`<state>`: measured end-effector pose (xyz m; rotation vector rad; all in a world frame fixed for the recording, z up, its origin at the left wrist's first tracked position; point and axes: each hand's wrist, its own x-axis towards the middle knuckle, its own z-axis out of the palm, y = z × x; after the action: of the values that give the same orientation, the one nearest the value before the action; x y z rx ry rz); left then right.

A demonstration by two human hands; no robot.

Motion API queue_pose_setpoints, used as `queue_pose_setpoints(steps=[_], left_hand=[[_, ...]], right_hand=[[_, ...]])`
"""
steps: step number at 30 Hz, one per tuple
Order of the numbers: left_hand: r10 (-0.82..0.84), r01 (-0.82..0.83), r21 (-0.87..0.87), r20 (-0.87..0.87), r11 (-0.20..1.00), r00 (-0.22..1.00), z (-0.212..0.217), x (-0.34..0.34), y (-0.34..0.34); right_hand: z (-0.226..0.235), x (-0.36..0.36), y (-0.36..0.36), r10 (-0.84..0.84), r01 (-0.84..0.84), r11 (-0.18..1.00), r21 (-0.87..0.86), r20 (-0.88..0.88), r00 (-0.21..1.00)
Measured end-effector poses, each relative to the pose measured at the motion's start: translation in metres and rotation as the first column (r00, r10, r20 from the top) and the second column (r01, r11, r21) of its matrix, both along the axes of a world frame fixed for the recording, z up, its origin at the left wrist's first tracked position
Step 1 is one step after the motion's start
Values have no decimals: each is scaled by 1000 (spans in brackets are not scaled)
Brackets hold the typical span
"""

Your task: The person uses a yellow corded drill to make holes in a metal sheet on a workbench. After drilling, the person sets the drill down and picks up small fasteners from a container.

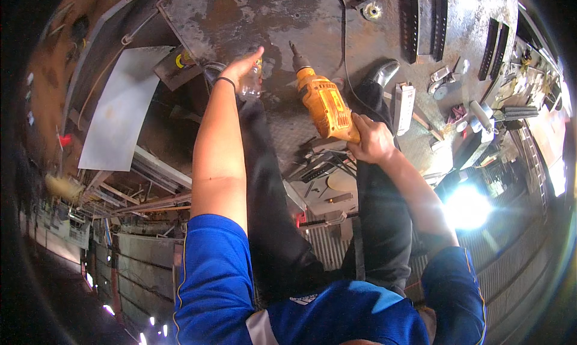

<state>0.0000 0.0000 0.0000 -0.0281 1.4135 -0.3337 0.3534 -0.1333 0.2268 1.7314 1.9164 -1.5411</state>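
Standing over a rusty steel plate (252,9), the person's right hand (372,142) has a closed grip on a yellow drill (324,108), bit aimed down at it. Left hand (243,69) is wrapped around a small clear bottle (252,84). Drilling looks imminent; steady aim needed.

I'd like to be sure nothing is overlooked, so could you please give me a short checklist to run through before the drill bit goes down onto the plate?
1. Right hand grips the yellow drill at its handle: ok.
2. Bit seated in the chuck, pointing at the steel plate: ok.
3. Left hand away from the bit, holding a small clear bottle: ok, apart from it.
4. Drill cord away from the bit: cannot tell, it runs across the plate nearby.
5. Shoe away from the drilling spot: ok.
6. Mark on the plate under the bit: cannot tell.
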Motion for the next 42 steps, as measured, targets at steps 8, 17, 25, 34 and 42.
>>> queue_pose_setpoints(steps=[8, 17, 25, 34, 42], left_hand=[[176, -148, 171, -167, 974, 970, -41, -21, -29], [267, -234, 167, -210, 958, 941, -59, -32, -33], [258, -250, 101, -86, 963, 962, -69, -57, -32], [257, -249, 108, -64, 962, 964, -63, -78, -32], [100, -106, 116, 62, 987, 993, -50, -90, -14]], right_hand=[[-16, -30, 8, -110, 111, 993, -51, 16, 994], [-74, -73, 38, -55, 57, 995, -88, 28, 998], [-109, -114, 73, -15, 13, 996, -90, -16, 1000], [-115, -136, 95, 19, -31, 987, -160, -74, 997], [-112, -158, 94, -3, -1, 988, -154, -23, 1000]])
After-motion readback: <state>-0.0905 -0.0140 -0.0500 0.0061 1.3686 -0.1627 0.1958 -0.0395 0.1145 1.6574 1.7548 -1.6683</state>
